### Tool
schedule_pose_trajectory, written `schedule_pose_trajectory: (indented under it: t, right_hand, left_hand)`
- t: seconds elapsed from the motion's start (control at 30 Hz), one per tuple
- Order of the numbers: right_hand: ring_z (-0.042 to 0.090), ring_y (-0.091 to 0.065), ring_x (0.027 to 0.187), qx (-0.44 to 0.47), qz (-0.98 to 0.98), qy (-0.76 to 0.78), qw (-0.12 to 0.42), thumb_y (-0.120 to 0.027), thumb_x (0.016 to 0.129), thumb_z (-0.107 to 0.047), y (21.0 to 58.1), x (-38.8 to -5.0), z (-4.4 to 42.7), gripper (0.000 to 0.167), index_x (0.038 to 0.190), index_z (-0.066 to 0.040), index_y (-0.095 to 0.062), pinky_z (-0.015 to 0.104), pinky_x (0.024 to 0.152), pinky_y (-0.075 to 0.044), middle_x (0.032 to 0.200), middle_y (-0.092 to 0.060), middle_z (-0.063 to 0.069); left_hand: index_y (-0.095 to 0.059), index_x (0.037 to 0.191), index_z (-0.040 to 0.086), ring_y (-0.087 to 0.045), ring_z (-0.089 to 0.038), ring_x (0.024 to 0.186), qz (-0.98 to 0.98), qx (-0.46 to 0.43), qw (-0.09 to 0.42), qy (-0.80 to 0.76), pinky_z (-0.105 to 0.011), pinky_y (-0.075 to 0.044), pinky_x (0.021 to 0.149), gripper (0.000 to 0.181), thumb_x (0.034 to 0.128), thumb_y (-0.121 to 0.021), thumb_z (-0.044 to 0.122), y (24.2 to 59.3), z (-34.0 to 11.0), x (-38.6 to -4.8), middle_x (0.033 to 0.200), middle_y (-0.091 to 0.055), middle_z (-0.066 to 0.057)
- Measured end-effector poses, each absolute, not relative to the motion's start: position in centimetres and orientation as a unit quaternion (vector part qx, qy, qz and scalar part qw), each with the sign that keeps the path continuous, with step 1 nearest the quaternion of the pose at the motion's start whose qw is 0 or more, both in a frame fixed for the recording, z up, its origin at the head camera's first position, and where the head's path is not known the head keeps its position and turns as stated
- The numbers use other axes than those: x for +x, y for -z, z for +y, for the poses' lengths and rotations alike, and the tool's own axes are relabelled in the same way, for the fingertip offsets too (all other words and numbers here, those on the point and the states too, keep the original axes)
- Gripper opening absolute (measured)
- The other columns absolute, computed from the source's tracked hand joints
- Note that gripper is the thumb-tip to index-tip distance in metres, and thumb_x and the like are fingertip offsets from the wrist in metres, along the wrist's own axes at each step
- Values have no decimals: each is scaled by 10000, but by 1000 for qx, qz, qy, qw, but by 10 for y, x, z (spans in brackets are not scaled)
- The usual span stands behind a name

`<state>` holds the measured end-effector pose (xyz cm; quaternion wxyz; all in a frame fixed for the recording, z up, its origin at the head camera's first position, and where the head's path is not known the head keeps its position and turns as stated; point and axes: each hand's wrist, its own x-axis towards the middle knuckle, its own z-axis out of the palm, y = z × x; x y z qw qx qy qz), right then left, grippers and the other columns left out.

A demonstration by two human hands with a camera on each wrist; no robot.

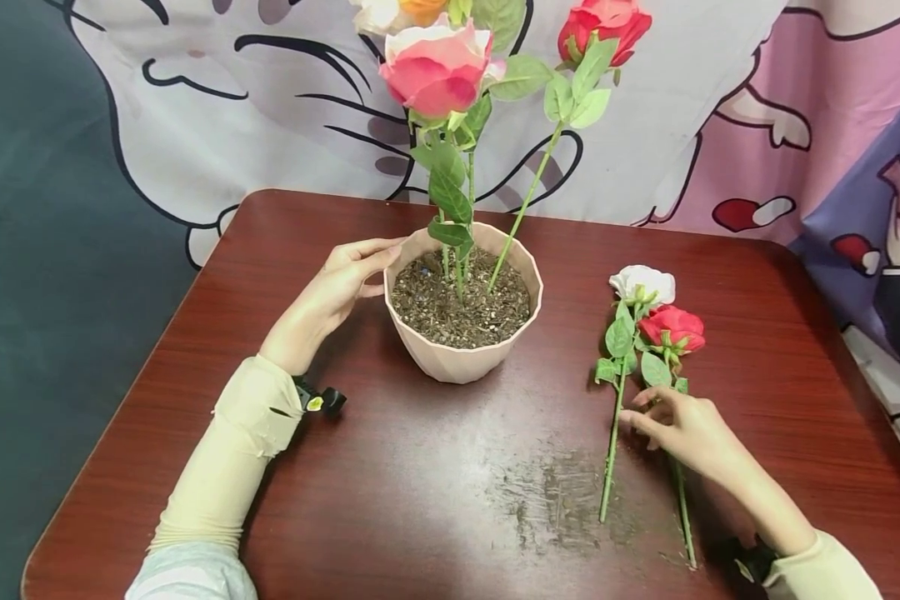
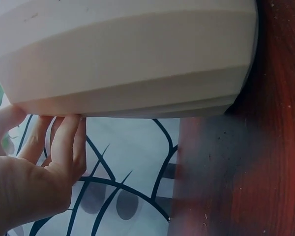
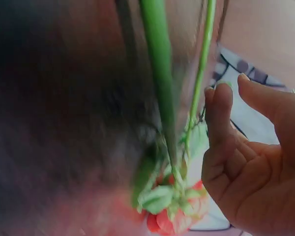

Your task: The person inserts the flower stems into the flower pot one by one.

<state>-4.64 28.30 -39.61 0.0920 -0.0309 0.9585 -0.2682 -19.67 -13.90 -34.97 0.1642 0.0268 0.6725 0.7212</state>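
Observation:
A pale faceted flower pot (image 1: 461,362) filled with dark soil (image 1: 450,312) stands on the table. My left hand (image 1: 330,292) holds the pot at its left rim; in the left wrist view the thumb is at the rim and the fingers (image 2: 64,142) rest against the outer wall. To the right lie two artificial roses, one white (image 1: 645,285) and one red (image 1: 672,327), with their stems toward me. Over these stems hovers my right hand (image 1: 686,429), fingers bent loosely. In the right wrist view, thumb and fingers stand apart beside the stems (image 3: 160,69), with nothing gripped.
A pink rose (image 1: 438,71) and another red rose (image 1: 606,29) stand in the pot, with white and orange blooms behind, partly cut off. Smudges of soil (image 1: 555,500) mark the brown table (image 1: 330,517). A cartoon-printed cloth (image 1: 270,133) hangs behind.

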Motion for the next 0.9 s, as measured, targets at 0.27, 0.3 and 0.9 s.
schedule_pose_trajectory:
  t: [0.27, 0.3, 0.9]
  right_hand:
    - [104, -560, 463, -29, 948, 269, 166, -700, 801, -444, 404, -44, 269, 377, 832, -93, -565, 247, 443, -416, 532, -586, -64]
    - [113, -552, 451, -30, 946, 271, 175, -702, 801, -440, 405, -44, 268, 380, 832, -90, -556, 256, 426, -419, 522, -578, -57]
    - [188, -620, 569, -70, 830, 465, 300, -590, 906, -106, 407, -48, 278, 204, 875, 45, -457, 335, 527, -528, 659, -591, 91]
  left_hand:
    - [-500, 1331, 19, -508, -98, 1059, 655, 20, 174, -735, -262, -511, 802, 455, 923, -593, 197, 348, -142, -197, 1280, -509, -9]
    - [-499, 1331, 20, -508, -99, 1058, 654, 20, 176, -735, -268, -508, 810, 455, 923, -593, 196, 348, -142, -198, 1279, -509, -8]
    - [-578, 1261, 48, -557, -104, 1014, 667, -5, 147, -730, -309, -509, 788, 371, 910, -591, 168, 343, -135, -194, 1250, -571, -22]
